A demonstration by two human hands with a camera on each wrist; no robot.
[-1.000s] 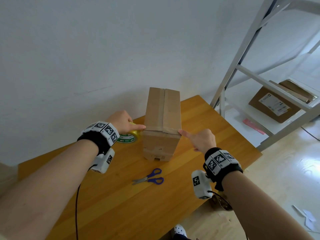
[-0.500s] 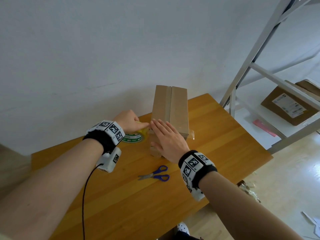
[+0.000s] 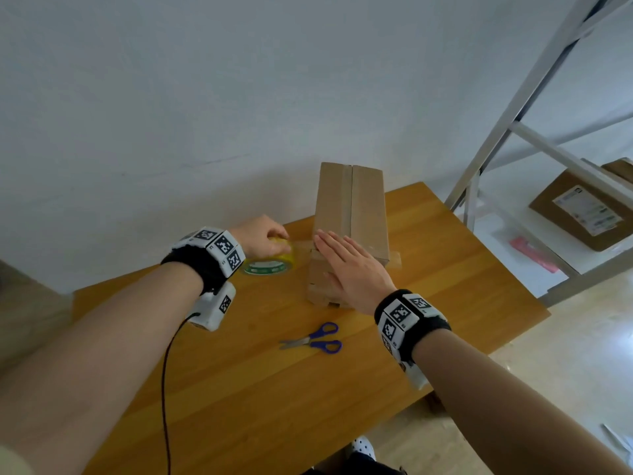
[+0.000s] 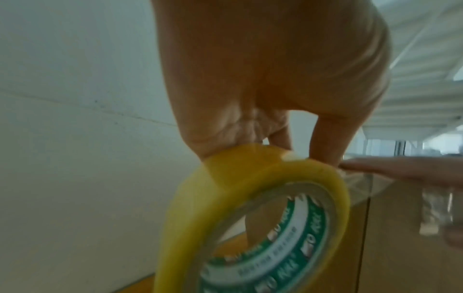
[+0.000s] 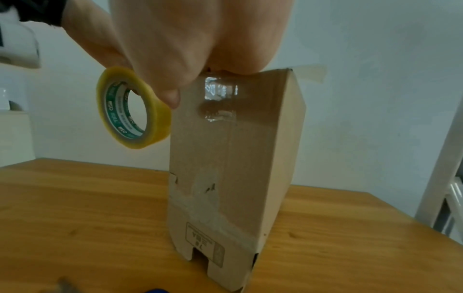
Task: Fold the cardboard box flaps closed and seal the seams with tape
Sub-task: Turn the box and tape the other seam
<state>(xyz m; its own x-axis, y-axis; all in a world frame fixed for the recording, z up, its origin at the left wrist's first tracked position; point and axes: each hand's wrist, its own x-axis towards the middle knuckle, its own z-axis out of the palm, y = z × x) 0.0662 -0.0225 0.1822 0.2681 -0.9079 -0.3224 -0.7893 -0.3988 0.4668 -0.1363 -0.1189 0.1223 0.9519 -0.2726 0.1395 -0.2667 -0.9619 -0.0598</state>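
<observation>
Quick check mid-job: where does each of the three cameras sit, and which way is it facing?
Head: from above, looking down at box, scissors, table; both forearms show.
Left wrist: along left hand, close on tape roll; right fingertips enter.
Right wrist: under right hand, facing the box's near side; left hand behind.
Shared: all show roll and box.

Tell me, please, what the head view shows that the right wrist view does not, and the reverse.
Only the head view shows the scissors whole, the box's taped top seam and the parcel on the rack. Only the right wrist view shows the box's near face, with a printed label and bottom notch. Both show the cardboard box, the left hand gripping the tape roll, and the right hand flat on the box.
</observation>
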